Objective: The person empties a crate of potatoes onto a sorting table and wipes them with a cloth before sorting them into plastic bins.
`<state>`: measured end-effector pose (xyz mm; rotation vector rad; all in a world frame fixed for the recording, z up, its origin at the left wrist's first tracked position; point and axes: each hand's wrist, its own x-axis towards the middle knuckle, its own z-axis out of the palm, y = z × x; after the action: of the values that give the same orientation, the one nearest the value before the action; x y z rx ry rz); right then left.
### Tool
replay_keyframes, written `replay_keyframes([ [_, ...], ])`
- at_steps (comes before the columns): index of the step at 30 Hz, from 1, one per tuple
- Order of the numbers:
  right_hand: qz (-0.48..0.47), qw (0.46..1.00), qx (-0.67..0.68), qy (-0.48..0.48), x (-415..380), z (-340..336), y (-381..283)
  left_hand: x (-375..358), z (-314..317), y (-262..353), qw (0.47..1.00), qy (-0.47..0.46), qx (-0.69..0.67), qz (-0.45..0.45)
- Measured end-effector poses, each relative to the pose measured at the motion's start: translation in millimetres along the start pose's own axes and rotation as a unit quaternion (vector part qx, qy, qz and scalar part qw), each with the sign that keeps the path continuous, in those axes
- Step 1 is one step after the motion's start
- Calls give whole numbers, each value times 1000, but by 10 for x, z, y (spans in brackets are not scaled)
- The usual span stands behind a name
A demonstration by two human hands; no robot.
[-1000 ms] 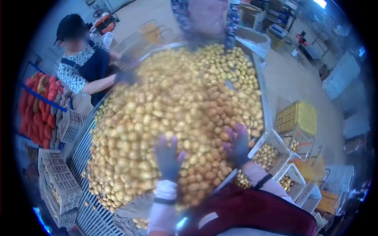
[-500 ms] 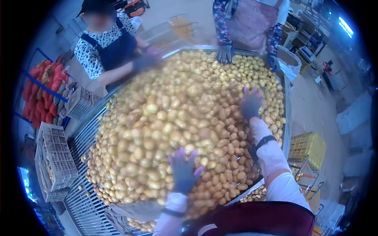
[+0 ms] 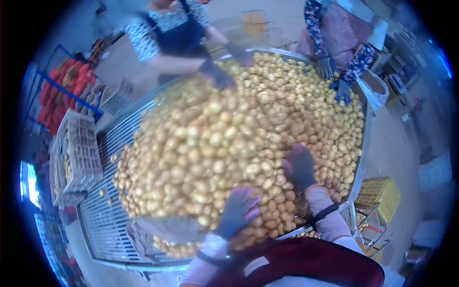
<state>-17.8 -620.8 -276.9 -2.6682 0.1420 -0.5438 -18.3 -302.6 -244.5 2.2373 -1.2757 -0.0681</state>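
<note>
A broad heap of potatoes (image 3: 205, 148) covers most of the slatted metal table in front of me. My left hand (image 3: 236, 213), in a grey glove with purple fingertips, rests on the near side of the heap, fingers stretched out and somewhat apart. To its right, my right hand (image 3: 300, 167) lies on browner potatoes, wearing the same kind of glove. Its fingers reach forward and left over them, and no potato shows in its grasp. A grey-brown cloth (image 3: 169, 228) lies against the heap's near left edge.
Two co-workers stand across the table: one with gloved hands (image 3: 216, 75) over the far left potatoes, another with gloved hands (image 3: 341, 91) at the far right. Slats (image 3: 107, 225) show at left. White crates (image 3: 81, 148) stand beyond them; a yellow crate (image 3: 378, 198) stands right.
My right hand has drawn back toward me, closer to my left hand. The left co-worker's hands now reach farther over the heap, and the right co-worker's second hand is on the potatoes. My view has shifted.
</note>
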Motion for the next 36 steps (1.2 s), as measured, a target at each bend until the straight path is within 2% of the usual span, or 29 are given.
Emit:
replay_keyframes([
  [2, -71, 990, -40, 119, -1, -130, 75, -203, -503, 260, 995, 37, 40, -86],
  [3, -49, 989, -43, 133, -27, -117, 129, -345, -732, 340, 988, 57, 63, -130],
  [5, 6, 979, -147, 140, -114, -51, 152, -888, -911, 124, 951, 169, 170, -195],
  [7, 2, 983, -88, 161, -48, -256, -338, -1326, -1081, -28, 886, 266, 261, -277],
  [9, -57, 991, 46, 114, -57, -278, -971, -1550, -1248, -95, 806, 335, 327, -362],
  [10, -84, 986, 109, 90, -74, -258, -1309, -1797, -1146, -277, 826, 332, 258, -376],
  [11, -109, 969, 220, 21, -96, -221, -1642, -2079, -944, -571, 841, 328, 187, -386],
  [12, -183, 927, 328, 9, -129, -190, -2023, -2264, -835, -703, 853, 324, 114, -392],
  [13, -166, 926, 331, -77, -198, -214, -2367, -2233, -872, -588, 845, 339, 123, -394],
  [14, -257, 924, 251, -130, -292, 127, -2429, -2064, -964, -406, 837, 355, 131, -395],
  [15, -270, 920, 239, -152, -337, 192, -2653, -1968, -1019, -302, 830, 370, 138, -394],
  [16, -281, 916, 225, -176, -388, 232, -2885, -2026, -884, -450, 807, 463, 73, -359],
  [18, -297, 933, 167, -120, -447, 276, -3197, -2079, -893, -436, 748, 513, -130, -400],
  [20, -297, 941, 139, -87, -483, 323, -3371, -2108, -876, -446, 765, 492, -154, -386],
  [22, -307, 902, 187, -240, -520, 819, -3315, -1882, -864, -166, 751, 466, -310, -352],
  [23, -299, 888, 190, -291, -534, 875, -3328, -1570, -1094, 247, 646, 456, -523, -318],
  [24, -295, 890, 180, -298, -558, 838, -3347, -1269, -1486, 770, 840, 368, -248, -311],
  [25, -296, 889, 172, -304, -591, 807, -3383, -1041, -1759, 1105, 932, 235, 58, -271],
  [28, -287, 894, 156, -307, -574, 720, -3416, -809, -1462, 755, 945, 302, -49, -120],
  [30, -265, 905, 146, -301, -551, 574, -3322, -716, -1410, 588, 935, 333, -124, -10],
  [32, -219, 932, 120, -263, -459, 320, -3123, -892, -1698, 703, 918, 345, -150, -127],
  [33, -199, 946, 104, -234, -422, 141, -3017, -1055, -1737, 621, 910, 357, -100, -186],
  [35, -289, 939, 172, 67, -381, -8, -2561, -1461, -1718, 328, 880, 386, -25, -275],
  [36, -209, 965, 134, 84, -311, -314, -2360, -1703, -1659, 114, 861, 408, 1, -304],
])
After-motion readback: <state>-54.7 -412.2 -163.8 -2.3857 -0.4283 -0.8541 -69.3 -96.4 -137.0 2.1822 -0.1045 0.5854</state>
